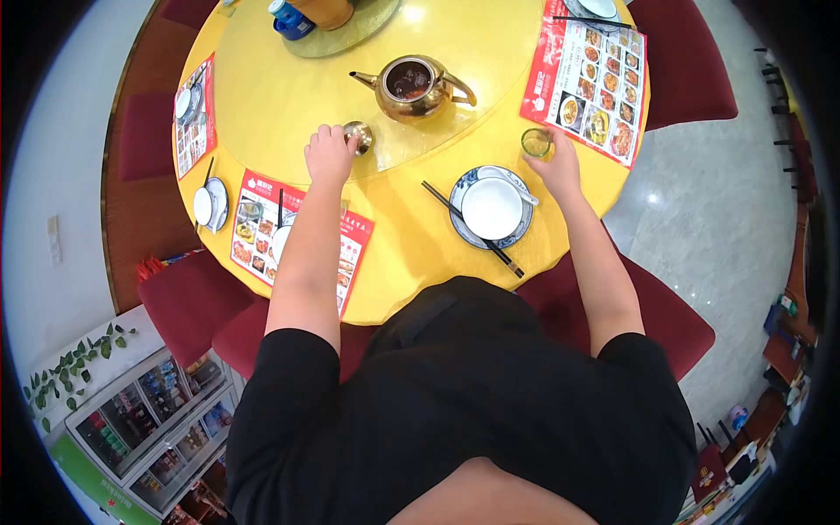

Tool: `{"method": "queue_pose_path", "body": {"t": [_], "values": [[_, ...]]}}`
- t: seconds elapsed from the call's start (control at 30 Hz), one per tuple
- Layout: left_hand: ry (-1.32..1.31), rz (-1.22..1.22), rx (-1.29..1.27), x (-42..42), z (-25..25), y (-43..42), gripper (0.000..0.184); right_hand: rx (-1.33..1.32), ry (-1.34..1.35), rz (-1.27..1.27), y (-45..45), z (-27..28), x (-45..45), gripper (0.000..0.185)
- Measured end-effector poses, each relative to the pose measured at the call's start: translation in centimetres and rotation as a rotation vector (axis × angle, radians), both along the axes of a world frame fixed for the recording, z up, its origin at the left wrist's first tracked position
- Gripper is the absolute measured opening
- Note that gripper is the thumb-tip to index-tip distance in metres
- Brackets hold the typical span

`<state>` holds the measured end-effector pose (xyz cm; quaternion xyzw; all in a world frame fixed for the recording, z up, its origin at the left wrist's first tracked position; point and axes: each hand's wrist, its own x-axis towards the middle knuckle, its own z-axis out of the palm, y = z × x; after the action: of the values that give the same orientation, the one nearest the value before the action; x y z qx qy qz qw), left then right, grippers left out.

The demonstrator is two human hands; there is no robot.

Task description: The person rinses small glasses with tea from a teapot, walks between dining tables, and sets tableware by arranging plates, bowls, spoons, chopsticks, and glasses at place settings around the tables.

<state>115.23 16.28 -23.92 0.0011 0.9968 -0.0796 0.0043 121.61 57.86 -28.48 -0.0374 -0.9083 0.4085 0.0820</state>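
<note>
My left hand has its fingers closed at the edge of a small shiny metal teapot lid, low over or on the glass turntable. My right hand is wrapped around a small greenish drinking glass at the right of the table. Between and beyond my hands stands a gold-coloured teapot, uncovered, with dark liquid inside. Its spout points left and its handle right. Nearer to me, a white bowl sits on a blue-patterned plate, with a white spoon and dark chopsticks alongside.
The round table has a yellow cloth and a glass turntable. Red-bordered menu sheets lie around its edge. A blue container and a brown pot stand at the far side. Dark red chairs surround the table.
</note>
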Motion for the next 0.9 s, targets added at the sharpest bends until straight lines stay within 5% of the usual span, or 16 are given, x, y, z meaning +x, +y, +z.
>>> {"method": "queue_pose_path", "body": {"t": [0.2, 0.27, 0.37, 0.63, 0.9], "values": [[0.448, -0.159, 0.225, -1.2, 1.8, 0.5, 0.026, 0.181, -0.127, -0.01, -1.0, 0.4, 0.0, 0.064], [0.585, -0.208, 0.368, -2.0, 5.3, 3.0, 0.023, 0.262, -0.056, 0.001, -0.8, 0.8, 0.5, 0.079], [0.55, -0.335, 0.401, -4.2, 8.7, 6.5, 0.023, 0.239, 0.11, -0.011, -0.3, 2.4, 0.9, 0.088], [0.34, -0.543, 0.254, -7.9, 7.3, 8.5, 0.024, 0.32, 0.368, -0.148, -2.5, 6.7, 1.6, 0.07], [0.307, -0.596, 0.115, -8.4, 8.1, 8.7, 0.025, 0.267, 0.34, -0.009, -8.7, 8.2, -4.7, 0.06]]}}
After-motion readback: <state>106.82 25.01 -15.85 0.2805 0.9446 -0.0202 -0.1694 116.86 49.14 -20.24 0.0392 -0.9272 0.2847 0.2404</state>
